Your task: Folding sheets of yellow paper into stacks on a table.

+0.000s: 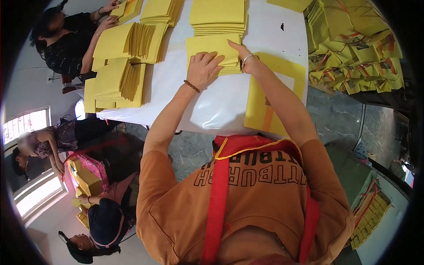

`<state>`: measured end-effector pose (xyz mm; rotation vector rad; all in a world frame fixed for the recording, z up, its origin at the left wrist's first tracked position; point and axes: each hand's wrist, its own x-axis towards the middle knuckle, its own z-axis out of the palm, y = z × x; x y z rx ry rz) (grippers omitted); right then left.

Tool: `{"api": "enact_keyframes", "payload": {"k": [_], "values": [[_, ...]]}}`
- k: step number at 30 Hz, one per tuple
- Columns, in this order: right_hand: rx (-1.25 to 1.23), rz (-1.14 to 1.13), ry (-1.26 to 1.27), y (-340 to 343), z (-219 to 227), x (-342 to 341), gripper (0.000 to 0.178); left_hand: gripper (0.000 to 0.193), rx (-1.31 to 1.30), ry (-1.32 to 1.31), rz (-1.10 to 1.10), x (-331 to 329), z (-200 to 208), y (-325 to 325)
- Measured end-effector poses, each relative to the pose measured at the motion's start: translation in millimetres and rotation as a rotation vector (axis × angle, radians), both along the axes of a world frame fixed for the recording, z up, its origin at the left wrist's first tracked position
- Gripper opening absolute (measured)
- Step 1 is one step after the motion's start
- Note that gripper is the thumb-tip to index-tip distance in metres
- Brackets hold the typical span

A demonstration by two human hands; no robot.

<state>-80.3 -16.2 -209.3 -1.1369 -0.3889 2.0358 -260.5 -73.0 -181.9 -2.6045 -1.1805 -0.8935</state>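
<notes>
A small stack of folded yellow paper [207, 43] lies on the white table in front of me. My left hand [205, 67] rests on its near left edge, palm down, fingers spread. At the stack's right edge is my right hand [248, 58], its thumb over the top sheet and its other fingers mostly hidden along the side. Just beyond stands a taller pile of the same yellow paper [218, 12]. A larger yellow sheet [255, 104] with a pale panel and an orange strip lies beneath my right forearm.
More yellow piles [117, 79] cover the table's left side, where a co-worker [66, 46] handles paper. Heaped yellow bundles [353, 53] stand right of the table [198, 106]. Other people [106, 221] work at lower left beside a box of yellow pieces [86, 176].
</notes>
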Motion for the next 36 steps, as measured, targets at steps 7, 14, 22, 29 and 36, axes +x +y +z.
{"api": "enact_keyframes", "payload": {"k": [7, 14, 22, 29, 36], "values": [[0.102, -0.021, -0.115, -20.7, 31.0, -6.9, 0.056, 0.045, -0.290, 0.350, -0.127, 0.2, 45.1, 17.2], [0.126, -0.125, 0.067, -12.9, 0.1, 2.9, 0.058, 0.040, -0.261, 0.177, -0.257, 3.9, 32.4, 30.2], [0.223, -0.275, -0.119, -55.5, 0.5, -6.1, 0.071, 0.044, -0.327, 0.058, -0.194, 3.1, 20.9, 24.1], [0.380, -0.521, -0.349, -111.5, 22.0, -27.3, 0.052, 0.045, -0.431, -0.075, -0.190, 3.4, 17.4, 25.9], [0.566, -0.262, -0.929, -115.5, 27.7, -25.0, 0.039, 0.041, -0.730, -0.084, -0.280, -11.0, 27.3, 31.9]]}}
